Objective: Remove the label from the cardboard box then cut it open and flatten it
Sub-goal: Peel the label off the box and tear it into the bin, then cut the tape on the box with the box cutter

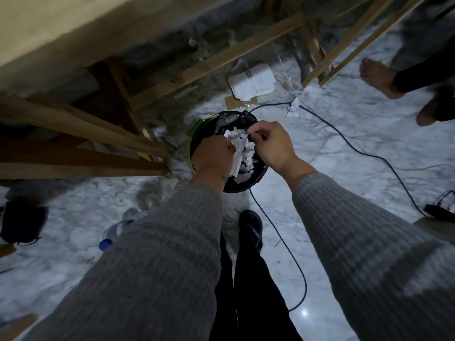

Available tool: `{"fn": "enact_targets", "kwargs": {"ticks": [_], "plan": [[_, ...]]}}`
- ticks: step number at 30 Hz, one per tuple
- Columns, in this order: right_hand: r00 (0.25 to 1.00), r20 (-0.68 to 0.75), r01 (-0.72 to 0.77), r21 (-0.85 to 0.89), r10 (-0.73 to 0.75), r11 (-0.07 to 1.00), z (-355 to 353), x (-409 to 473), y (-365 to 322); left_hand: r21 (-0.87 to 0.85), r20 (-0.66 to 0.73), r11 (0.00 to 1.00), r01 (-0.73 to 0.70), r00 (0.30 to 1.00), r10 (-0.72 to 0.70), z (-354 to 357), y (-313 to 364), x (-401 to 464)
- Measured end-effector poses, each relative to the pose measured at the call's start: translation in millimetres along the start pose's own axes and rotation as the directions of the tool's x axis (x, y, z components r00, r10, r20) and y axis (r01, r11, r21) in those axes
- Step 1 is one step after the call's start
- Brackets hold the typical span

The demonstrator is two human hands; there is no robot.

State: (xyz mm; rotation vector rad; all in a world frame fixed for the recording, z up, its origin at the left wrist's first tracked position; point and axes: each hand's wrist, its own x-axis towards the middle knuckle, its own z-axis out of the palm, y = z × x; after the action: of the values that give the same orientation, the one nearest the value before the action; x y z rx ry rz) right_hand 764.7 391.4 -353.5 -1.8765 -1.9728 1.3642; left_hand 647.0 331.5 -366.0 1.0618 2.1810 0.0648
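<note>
Item: round black plastic bin lined with a black bag (242, 184), standing on the pale marbled floor (332, 148) just beside the wooden-framed surface (81, 134). Contents: crumpled white label scraps (242, 146), heaped near the rim. Left hand (211, 156): over the bin, fingers closed around a long white strip of torn paper that hangs down into it. Right hand (273, 141): fingers narrowed to a pinch at the top of the same bundle, picking a scrap free. Cardboard box: not identifiable with certainty; a flat piece of white-and-brown cardboard (251, 82) lies on the floor beyond the bin, under the wooden frame, well apart from your hands. Step in hand, as judged: discarding the peeled label. To do it well, keep both hands directly above the opening, peel sticky pieces off your fingers one at a time, and let each drop inside before you release the next; scraps already lie loose on the floor. Hazard: thin black cable (278, 239) running past the bin and your dark shoe (251, 227); step clear of it when you turn away.
</note>
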Motion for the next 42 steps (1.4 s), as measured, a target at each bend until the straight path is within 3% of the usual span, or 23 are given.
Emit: {"fn": "enact_targets", "kwargs": {"ticks": [3, 7, 15, 19, 23, 25, 28, 32, 42], "plan": [[0.995, 0.041, 0.094, -0.222, -0.087, 0.971, 1.3, 0.1, 0.5, 0.0, -0.001, 1.0, -0.004, 1.0, 0.004, 4.0, 10.8, 4.5], [0.998, 0.005, 0.056, -0.374, -0.059, 0.926, 0.3, 0.7, 3.8, -0.063, 0.024, 0.998, -0.006, 1.0, 0.007, 9.2, 16.4, 13.1], [0.989, 0.149, 0.066, -0.477, 0.007, 0.877, -12.5, -9.2, -11.2, -0.031, 0.095, 0.998, -0.057, 0.994, 0.06, -19.2, 23.9, -2.2], [0.963, 0.264, 0.066, -0.442, 0.059, 0.895, -38.8, -33.0, -59.1, -0.105, 0.133, 0.987, -0.119, 0.982, 0.132, -68.2, 28.8, -32.2], [0.962, 0.272, 0.153, -0.447, -0.029, 0.882, -66.6, -68.2, -117.9, -0.213, 0.083, 0.965, -0.153, 0.981, 0.174, -126.9, 26.8, -79.8], [0.959, 0.264, 0.216, -0.456, -0.1, 0.864, -76.1, -89.9, -150.6, -0.214, 0.082, 0.969, -0.126, 0.986, 0.146, -159.8, 19.3, -110.6], [0.937, 0.263, 0.327, -0.437, -0.229, 0.838, -84.6, -127.3, -207.9, -0.315, -0.044, 0.946, -0.078, 0.997, 0.068, -209.2, -0.3, -154.2], [0.861, 0.367, 0.489, -0.412, -0.351, 0.769, -72.9, -175.3, -267.7, -0.389, -0.17, 0.921, -0.012, 0.984, -0.059, -258.1, -39.9, -209.4], [0.646, 0.563, 0.756, -0.381, -0.515, 0.532, 37.0, -296.6, -386.7, -0.551, -0.376, 0.824, 0.133, 0.842, -0.387, -327.1, -194.2, -333.6]]}}
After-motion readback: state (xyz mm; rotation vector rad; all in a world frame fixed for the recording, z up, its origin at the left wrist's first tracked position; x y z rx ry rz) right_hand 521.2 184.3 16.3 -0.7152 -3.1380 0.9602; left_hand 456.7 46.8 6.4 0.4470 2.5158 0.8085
